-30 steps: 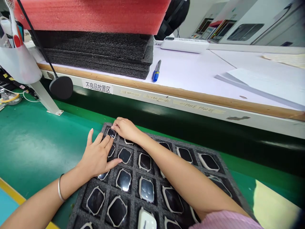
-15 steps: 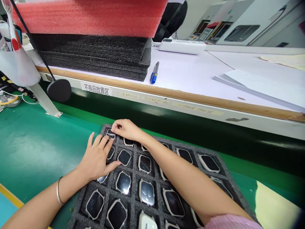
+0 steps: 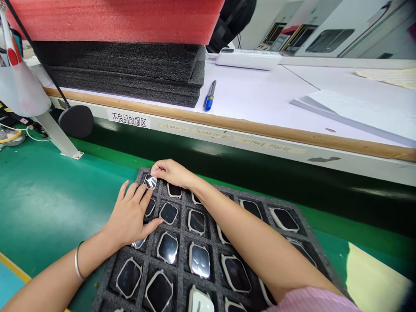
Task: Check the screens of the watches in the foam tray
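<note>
A dark grey foam tray [image 3: 182,247] holds several smartwatch cases with black screens and pale frames, one to a compartment. At its far left corner, a smartwatch [image 3: 150,181] shows bright streaks of reflection. My right hand [image 3: 170,172] reaches across the tray, thumb and forefinger pinched together at that watch's upper right edge. What the pinch holds is too small to make out. My left hand [image 3: 131,212] lies spread over the tray's left side, its fingertips at the lower edge of the same watch. Its thumb touches near another smartwatch [image 3: 168,213].
Beyond the tray, a raised white shelf [image 3: 253,99] bears stacked black foam [image 3: 130,73], red foam [image 3: 117,21], a blue pen [image 3: 210,96] and papers [image 3: 360,112]. A white cup [image 3: 22,86] and a round black disc on a stalk [image 3: 76,121] stand at the left.
The camera view has shifted slightly. Both hands keep nearly the same pose at the corner smartwatch, whose screen now shows brighter reflections.
</note>
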`<state>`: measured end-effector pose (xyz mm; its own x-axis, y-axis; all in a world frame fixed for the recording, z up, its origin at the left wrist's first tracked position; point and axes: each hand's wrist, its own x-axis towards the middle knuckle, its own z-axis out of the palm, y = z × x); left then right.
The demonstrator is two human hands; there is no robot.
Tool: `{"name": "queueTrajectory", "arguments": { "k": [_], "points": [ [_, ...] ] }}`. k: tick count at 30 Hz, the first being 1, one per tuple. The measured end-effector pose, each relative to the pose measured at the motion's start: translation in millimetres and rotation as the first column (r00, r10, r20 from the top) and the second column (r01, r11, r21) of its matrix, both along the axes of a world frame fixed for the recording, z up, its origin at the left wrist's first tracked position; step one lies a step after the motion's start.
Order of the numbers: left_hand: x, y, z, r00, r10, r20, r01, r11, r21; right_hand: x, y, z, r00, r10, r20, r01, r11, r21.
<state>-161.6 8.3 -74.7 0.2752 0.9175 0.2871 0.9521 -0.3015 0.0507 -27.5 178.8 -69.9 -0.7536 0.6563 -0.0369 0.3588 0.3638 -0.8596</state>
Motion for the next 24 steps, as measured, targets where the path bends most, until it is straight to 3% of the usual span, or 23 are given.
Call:
{"name": "queueTrajectory", "arguments": {
  "k": [7, 24],
  "points": [
    [0.0, 1.1, -0.9, 1.000, -0.028, -0.007, 0.028, 0.998, 0.051, 0.6, -0.2, -1.8, 1.000, 0.004, 0.002, -0.004, 1.000, 0.010],
    [-0.1, 1.6, -0.1, 0.999, -0.032, 0.031, 0.032, 0.999, 0.017, -2.0, 0.7, 0.6, 1.000, -0.005, 0.028, 0.004, 0.999, 0.032]
  ]
}}
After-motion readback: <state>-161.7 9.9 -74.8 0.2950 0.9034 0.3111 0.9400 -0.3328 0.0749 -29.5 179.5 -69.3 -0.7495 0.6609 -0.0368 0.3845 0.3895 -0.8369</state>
